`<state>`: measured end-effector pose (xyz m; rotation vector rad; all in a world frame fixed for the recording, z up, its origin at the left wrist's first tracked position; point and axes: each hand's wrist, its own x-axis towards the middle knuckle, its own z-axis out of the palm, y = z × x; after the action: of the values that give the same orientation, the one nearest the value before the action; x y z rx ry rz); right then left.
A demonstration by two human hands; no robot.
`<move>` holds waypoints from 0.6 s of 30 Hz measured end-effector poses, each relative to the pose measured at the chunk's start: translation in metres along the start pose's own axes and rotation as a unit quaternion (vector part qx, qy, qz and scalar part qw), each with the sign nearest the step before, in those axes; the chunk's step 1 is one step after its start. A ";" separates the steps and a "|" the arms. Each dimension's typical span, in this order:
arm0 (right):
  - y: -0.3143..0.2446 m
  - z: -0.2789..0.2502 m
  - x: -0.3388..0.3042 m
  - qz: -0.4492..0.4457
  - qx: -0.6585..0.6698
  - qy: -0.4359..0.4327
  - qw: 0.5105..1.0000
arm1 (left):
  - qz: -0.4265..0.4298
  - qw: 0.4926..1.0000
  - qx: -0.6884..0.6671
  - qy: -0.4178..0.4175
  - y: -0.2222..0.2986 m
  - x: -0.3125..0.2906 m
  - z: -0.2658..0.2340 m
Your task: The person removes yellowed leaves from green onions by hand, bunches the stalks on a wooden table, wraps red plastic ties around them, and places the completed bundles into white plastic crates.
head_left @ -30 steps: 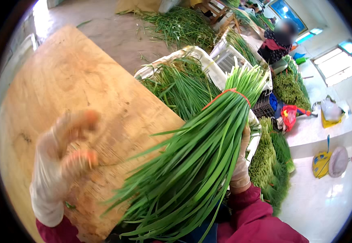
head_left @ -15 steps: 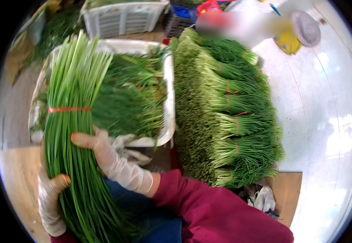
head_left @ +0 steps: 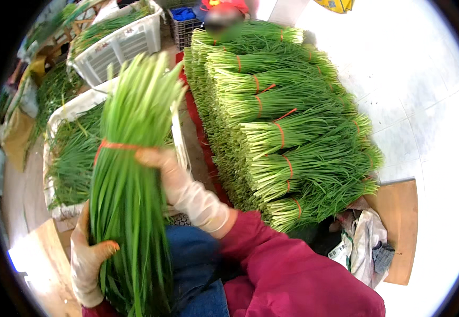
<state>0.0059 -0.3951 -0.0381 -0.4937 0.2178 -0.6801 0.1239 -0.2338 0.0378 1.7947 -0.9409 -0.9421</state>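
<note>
Left hand (head_left: 88, 264), empty a second ago, now curls with right hand (head_left: 179, 182) round the mid-left bunch (head_left: 129, 211), likely steadying it.

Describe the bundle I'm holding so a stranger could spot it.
Find the big stack of green bundles. Left of it, a gloved left hand and right hand grip one red-banded bundle, pale ends up. It alone is held; the others lie stacked.

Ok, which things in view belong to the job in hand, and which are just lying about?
Job in hand:
bunch of greens, held by left hand and right hand
its red band
probably the similarly banded stacked bunches

Apparently lying about:
crumpled white bag
brown board
dark crate
</note>
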 end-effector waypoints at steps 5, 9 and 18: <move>-0.112 0.020 -0.051 -0.183 -0.275 0.011 0.944 | -0.031 0.996 -0.068 -0.044 -0.053 0.000 -0.002; -0.217 0.039 -0.097 -0.257 -0.376 0.080 0.886 | -0.153 0.987 -0.013 -0.039 -0.130 -0.005 -0.002; -0.284 0.022 -0.195 -0.423 -0.852 0.197 0.237 | -0.082 0.994 0.034 -0.059 -0.150 0.004 0.018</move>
<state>-0.2902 -0.4507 0.1309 -2.8161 1.3347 -1.4601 0.1424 -0.1940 -0.1068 1.9136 -0.9178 -1.1422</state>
